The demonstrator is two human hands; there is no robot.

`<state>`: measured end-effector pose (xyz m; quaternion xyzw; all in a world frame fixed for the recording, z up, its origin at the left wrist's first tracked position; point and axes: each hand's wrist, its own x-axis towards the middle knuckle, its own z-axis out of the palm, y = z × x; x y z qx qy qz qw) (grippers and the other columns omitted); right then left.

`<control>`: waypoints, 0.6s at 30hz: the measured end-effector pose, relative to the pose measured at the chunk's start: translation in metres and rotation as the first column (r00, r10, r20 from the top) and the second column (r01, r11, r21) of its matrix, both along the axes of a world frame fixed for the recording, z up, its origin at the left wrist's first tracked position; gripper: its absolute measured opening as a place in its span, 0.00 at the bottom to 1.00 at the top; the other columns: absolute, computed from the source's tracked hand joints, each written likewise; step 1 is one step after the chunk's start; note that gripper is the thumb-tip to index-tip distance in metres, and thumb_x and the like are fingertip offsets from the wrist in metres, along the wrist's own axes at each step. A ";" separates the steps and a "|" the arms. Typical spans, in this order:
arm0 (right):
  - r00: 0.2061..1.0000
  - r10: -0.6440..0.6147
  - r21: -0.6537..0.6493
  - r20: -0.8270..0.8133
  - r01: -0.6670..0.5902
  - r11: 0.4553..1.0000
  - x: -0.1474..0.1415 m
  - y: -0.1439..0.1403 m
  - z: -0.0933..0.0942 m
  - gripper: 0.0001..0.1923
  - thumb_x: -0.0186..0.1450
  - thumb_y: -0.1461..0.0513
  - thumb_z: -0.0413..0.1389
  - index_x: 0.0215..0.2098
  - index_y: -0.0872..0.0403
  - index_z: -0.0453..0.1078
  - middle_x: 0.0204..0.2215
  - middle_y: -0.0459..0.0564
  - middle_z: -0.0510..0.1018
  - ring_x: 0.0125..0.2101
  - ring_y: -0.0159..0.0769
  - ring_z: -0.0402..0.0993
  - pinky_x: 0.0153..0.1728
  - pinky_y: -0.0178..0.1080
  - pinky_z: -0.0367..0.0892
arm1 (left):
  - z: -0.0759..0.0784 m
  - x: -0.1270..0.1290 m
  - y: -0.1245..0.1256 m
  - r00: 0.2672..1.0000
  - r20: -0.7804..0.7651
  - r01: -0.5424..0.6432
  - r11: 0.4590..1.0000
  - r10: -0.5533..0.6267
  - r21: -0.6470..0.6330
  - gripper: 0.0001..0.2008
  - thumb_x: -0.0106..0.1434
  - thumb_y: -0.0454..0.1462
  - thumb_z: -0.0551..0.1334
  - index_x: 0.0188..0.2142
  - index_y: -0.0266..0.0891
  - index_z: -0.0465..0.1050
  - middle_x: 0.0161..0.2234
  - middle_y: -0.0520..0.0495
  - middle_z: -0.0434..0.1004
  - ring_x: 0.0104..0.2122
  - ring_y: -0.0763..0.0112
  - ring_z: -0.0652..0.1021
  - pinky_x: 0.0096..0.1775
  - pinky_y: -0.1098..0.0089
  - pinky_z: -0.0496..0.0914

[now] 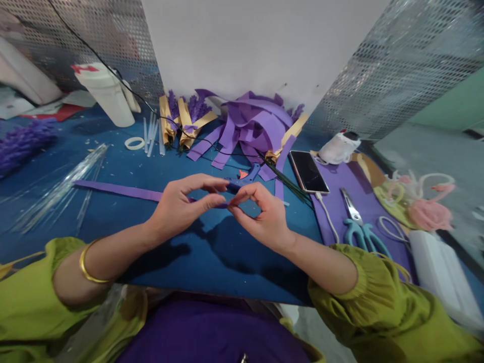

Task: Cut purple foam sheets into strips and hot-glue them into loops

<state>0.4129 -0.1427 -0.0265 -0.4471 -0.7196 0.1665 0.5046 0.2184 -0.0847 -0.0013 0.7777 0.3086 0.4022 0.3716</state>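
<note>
Purple, long and narrow, the paper strip [124, 191] lies across the blue tabletop [212, 252] and ends between both hands at the middle. The left hand [177, 206] pinches it with thumb and forefinger; the right hand [260, 214] has its fingers [242, 195] closed on the same end, touching the left ones. Behind them sits a pile of purple strips [249, 126]. To the right lie a phone [309, 171] and teal-handled scissors [359, 227]. Clear sticks [56, 191] lie left.

No legible text or labels anywhere.
</note>
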 end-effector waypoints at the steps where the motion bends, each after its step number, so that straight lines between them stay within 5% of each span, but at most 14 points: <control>1: 1.000 -0.008 0.000 -0.001 0.008 1.000 0.000 0.000 0.001 0.08 0.63 0.66 0.60 0.37 0.49 0.66 0.31 0.44 0.79 0.31 0.33 0.80 0.35 0.38 0.74 | 0.002 -0.001 0.000 0.999 0.016 -0.033 0.998 0.034 -0.044 0.09 0.65 0.42 0.65 0.40 0.41 0.81 0.37 0.46 0.85 0.36 0.65 0.82 0.40 0.66 0.75; 4: 1.000 -0.027 0.010 0.011 0.026 1.000 0.000 -0.001 0.002 0.08 0.63 0.66 0.60 0.37 0.49 0.66 0.31 0.44 0.79 0.31 0.33 0.79 0.35 0.38 0.74 | 0.001 -0.001 0.001 0.996 -0.014 -0.089 0.996 0.089 -0.003 0.10 0.66 0.43 0.63 0.35 0.41 0.80 0.34 0.47 0.84 0.34 0.66 0.81 0.39 0.68 0.75; 10: 1.000 -0.004 0.006 0.025 0.004 1.000 0.000 -0.001 0.001 0.08 0.63 0.66 0.60 0.37 0.49 0.66 0.31 0.44 0.79 0.31 0.33 0.79 0.34 0.38 0.74 | -0.012 0.000 0.007 0.964 -0.260 0.139 0.936 -0.054 0.322 0.12 0.69 0.43 0.61 0.32 0.43 0.79 0.31 0.51 0.84 0.34 0.69 0.81 0.55 0.60 0.66; 15: 0.998 -0.015 -0.037 -0.065 0.013 0.999 0.001 0.002 0.000 0.09 0.62 0.67 0.60 0.38 0.50 0.66 0.30 0.43 0.79 0.31 0.32 0.79 0.35 0.37 0.74 | -0.004 -0.004 0.007 0.987 -0.087 -0.108 0.962 0.134 0.251 0.10 0.70 0.40 0.59 0.44 0.43 0.78 0.42 0.48 0.83 0.41 0.68 0.80 0.48 0.66 0.71; 18: 0.996 -0.023 -0.029 -0.085 0.021 0.999 0.001 0.002 0.000 0.09 0.62 0.67 0.61 0.38 0.50 0.67 0.31 0.43 0.79 0.32 0.32 0.78 0.36 0.37 0.74 | 0.001 -0.007 0.006 0.976 -0.072 -0.190 0.966 0.205 0.177 0.09 0.69 0.40 0.59 0.35 0.42 0.77 0.29 0.52 0.80 0.29 0.72 0.78 0.34 0.71 0.71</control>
